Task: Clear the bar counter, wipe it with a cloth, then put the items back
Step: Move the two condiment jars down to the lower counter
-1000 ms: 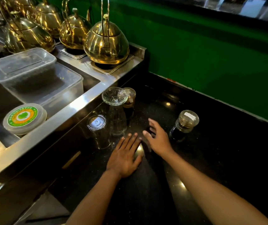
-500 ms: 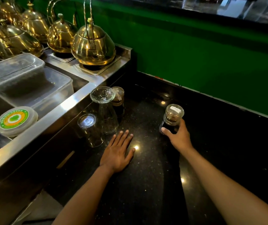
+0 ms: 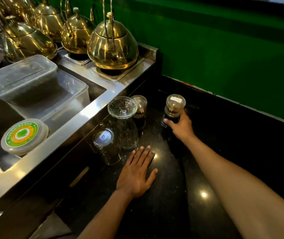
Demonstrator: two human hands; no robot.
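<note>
My left hand lay flat on the black counter, fingers straight and holding nothing, just in front of the glasses. My right hand had its fingers and thumb curled round the lower body of the jar, which stood upright near the back edge.

Going left to right along the counter's left edge: an upturned tumbler, an upturned footed glass touching or nearly touching it, a second jar just behind, then a gap, then the jar I held.

To do this step well, I judged I should keep the jar upright, hold it low on the dark body rather than by the lid, and lift it straight before carrying it off, so it would not knock the second jar.

Half a second earlier that hand had only reached the jar from behind; by now the thumb had come round its front. The left hand had not moved.
</note>
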